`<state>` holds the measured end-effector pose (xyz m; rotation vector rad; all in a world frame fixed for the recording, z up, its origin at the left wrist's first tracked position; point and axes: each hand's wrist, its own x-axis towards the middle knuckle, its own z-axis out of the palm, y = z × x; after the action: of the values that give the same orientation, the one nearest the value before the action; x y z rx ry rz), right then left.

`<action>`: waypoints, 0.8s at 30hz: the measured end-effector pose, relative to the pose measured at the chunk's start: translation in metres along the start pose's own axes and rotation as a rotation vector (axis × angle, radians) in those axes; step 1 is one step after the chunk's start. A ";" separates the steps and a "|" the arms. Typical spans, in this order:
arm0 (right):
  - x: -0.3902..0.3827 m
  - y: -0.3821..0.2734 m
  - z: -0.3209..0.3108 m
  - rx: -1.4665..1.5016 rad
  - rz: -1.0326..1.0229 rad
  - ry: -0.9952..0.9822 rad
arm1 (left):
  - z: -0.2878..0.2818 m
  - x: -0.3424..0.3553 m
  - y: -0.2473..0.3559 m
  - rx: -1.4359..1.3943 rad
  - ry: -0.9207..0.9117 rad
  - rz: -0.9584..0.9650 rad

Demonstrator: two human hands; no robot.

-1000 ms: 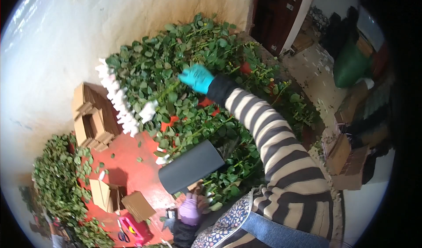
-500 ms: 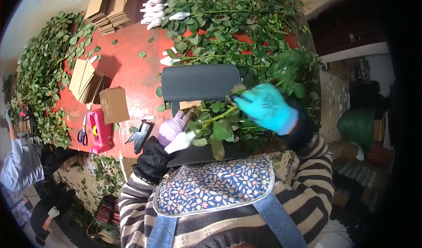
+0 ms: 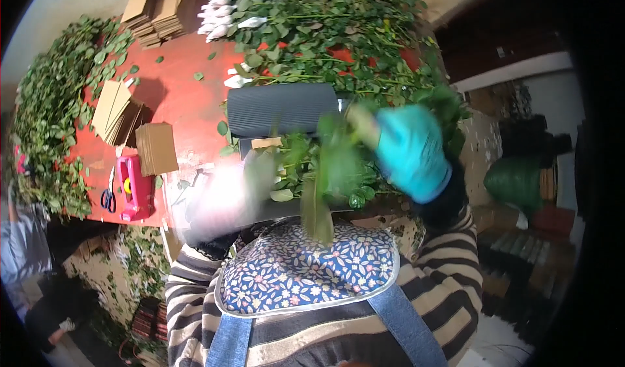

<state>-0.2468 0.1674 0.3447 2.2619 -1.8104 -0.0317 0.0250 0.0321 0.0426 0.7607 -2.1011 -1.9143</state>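
My right hand [image 3: 413, 149], in a turquoise glove, is closed round a leafy rose stem [image 3: 364, 125] to the right of a dark ribbed pad [image 3: 283, 111]. Its leaves smear with motion above more green leaves on the work surface. My left hand [image 3: 224, 194], in a pale lilac glove with a black lace cuff, is a blur left of the pad's base; its fingers cannot be made out. A whitish blurred shape [image 3: 262, 166] beside it may be the stem's white-covered head. A small piece of brown cardboard [image 3: 265, 143] lies just below the pad.
On the red table [image 3: 185, 58] lie rose stems with white-covered heads [image 3: 218, 9], cardboard stacks [image 3: 156, 149], a pink tape dispenser [image 3: 134, 191] and scissors [image 3: 109, 194]. Leafy stems [image 3: 49, 120] are heaped along the left side. Another person [image 3: 26, 237] is at the far left.
My left hand has moved left and blurred, away from the piece of cardboard. The right hand has shifted slightly right, still on the stem, whose leaves swing. The whole view has shifted slightly.
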 end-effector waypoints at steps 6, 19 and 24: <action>-0.013 0.002 0.040 0.001 0.002 -0.039 | -0.006 -0.001 0.092 0.528 0.024 0.242; -0.022 -0.029 0.148 -0.077 0.176 -0.514 | -0.002 0.003 0.066 -0.457 -0.032 -0.397; 0.007 -0.055 0.143 0.421 0.024 -0.168 | -0.003 0.001 0.062 0.005 -0.125 -0.205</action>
<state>-0.2165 0.1470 0.1956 2.5833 -2.0949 0.1867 0.0112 0.0309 0.1035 0.9115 -2.1753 -2.1120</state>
